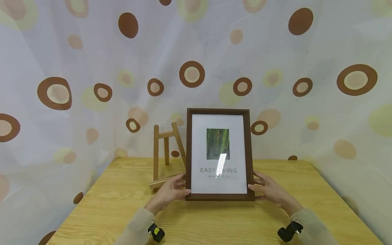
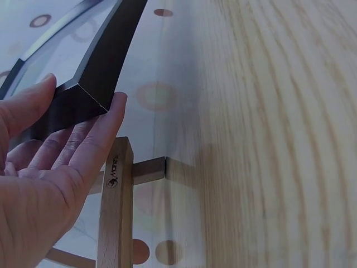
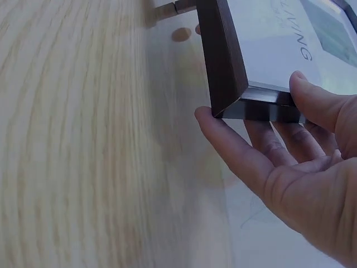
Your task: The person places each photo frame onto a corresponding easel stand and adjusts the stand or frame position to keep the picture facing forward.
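A dark brown picture frame (image 1: 218,197) stands upright between both hands, with a white sheet and a small green picture under glossy glazing. My left hand (image 1: 169,191) grips its lower left side, thumb on the front. On the lower right side, my right hand (image 1: 272,191) holds it the same way. Both wrist views show the thumbs over the front and the fingers along the side and back. Left of the frame is a small wooden easel (image 1: 156,153), partly hidden behind it; its front post (image 2: 116,212) shows close behind the left hand.
Everything is over a light wooden table (image 1: 199,221). A pale curtain (image 1: 214,51) with brown and yellow spots hangs behind and at both sides. Small black devices (image 1: 288,232) are strapped at both wrists.
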A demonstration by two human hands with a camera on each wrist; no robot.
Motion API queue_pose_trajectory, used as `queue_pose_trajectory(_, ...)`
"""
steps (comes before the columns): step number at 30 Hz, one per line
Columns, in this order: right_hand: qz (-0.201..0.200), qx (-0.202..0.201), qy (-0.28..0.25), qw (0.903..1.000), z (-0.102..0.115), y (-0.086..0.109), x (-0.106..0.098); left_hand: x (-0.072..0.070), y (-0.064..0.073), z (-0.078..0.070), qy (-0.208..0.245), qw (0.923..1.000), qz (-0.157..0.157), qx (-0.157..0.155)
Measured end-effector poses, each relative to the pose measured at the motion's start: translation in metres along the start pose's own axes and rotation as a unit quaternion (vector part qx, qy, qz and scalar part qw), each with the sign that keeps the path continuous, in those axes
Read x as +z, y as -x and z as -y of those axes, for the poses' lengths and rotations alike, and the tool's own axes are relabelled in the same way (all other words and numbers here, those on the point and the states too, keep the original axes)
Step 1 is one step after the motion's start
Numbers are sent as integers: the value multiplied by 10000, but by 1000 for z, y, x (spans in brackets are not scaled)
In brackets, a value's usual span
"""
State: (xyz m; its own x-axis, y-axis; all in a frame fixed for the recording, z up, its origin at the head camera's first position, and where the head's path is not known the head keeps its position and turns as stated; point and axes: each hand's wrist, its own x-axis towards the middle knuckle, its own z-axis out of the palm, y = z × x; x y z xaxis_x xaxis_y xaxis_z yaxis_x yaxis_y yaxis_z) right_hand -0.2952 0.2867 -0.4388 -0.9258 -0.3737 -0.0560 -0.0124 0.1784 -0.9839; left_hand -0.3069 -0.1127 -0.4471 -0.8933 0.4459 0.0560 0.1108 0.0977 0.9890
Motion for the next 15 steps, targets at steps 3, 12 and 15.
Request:
queue_pose_trajectory(3,-70,57,142,9999,3,-2,3,-4,2,0,-64,10000,-34,21)
queue_pose_trajectory(12,-69,-45,179,9998,13,-12,21,-15,8,-2,-51,9998,-121,171)
queue_pose_trajectory(15,-103,-50,153,9998,13,-17,25,-19,11,-1,-306,9990,-282,191)
